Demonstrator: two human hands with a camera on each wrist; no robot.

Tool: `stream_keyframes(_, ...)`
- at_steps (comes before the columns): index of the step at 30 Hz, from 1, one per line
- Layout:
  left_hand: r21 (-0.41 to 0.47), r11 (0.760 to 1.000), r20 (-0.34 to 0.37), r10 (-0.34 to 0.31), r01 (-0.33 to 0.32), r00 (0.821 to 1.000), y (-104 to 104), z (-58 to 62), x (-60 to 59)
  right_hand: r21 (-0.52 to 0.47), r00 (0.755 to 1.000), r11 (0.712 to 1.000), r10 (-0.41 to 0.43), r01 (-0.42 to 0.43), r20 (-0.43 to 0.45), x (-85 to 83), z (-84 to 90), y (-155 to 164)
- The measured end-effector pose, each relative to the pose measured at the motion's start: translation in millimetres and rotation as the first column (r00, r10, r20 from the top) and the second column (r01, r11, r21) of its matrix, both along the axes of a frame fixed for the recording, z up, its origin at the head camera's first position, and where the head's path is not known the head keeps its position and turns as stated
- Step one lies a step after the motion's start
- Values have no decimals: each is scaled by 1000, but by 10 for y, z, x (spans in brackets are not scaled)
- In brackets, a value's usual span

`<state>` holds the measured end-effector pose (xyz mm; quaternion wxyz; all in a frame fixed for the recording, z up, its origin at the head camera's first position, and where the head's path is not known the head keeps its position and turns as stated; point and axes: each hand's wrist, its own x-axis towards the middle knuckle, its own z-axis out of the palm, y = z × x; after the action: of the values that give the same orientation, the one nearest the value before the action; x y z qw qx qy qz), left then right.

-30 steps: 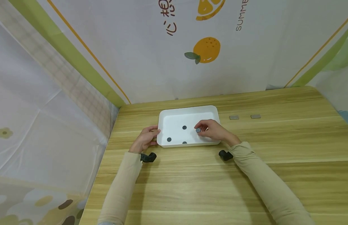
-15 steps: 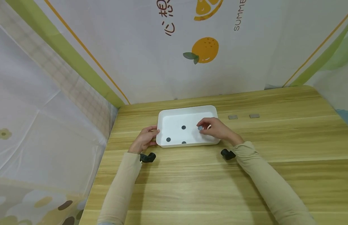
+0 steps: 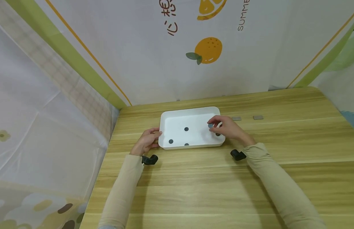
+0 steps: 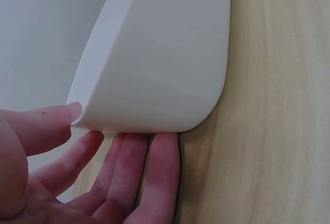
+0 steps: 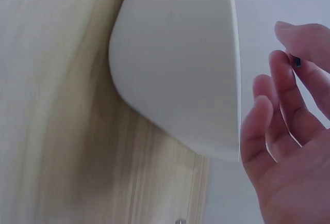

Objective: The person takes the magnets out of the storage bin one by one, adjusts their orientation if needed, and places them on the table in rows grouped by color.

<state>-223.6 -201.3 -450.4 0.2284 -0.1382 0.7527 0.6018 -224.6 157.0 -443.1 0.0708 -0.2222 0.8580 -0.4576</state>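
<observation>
A shallow white tray (image 3: 204, 145) lies on the wooden table. At its left end my left hand (image 3: 146, 142) grips it, thumb on the rim and fingertips against the outer wall, as the left wrist view shows up close. Over the tray's right part, my right hand (image 3: 229, 128) pinches a small grey disc (image 3: 210, 125) between thumb and fingers; the right wrist view shows only a dark bit of it. Similar discs lie inside: one near the middle (image 3: 186, 129), one at front left (image 3: 170, 141), one partly hidden by the front wall (image 3: 186, 144), and one below my right hand (image 3: 218, 134).
Right of the tray, two flat grey rectangular pieces, a nearer one (image 3: 236, 118) and a farther one (image 3: 258, 117), lie on the table (image 3: 194, 187). Behind the table hangs a printed white cloth (image 3: 154, 73), with another along the left side.
My right hand has moved right and slightly back over the tray, still pinching the disc. A disc at the tray's right front has come into sight below it. The left hand keeps its grip.
</observation>
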Motion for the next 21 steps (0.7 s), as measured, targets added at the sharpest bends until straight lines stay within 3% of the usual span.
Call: stream_keyframes(21,-6,1000,1,2,-2,1000,-7,6,0,-50,988,987,-153,153,2,-35,-85,397)
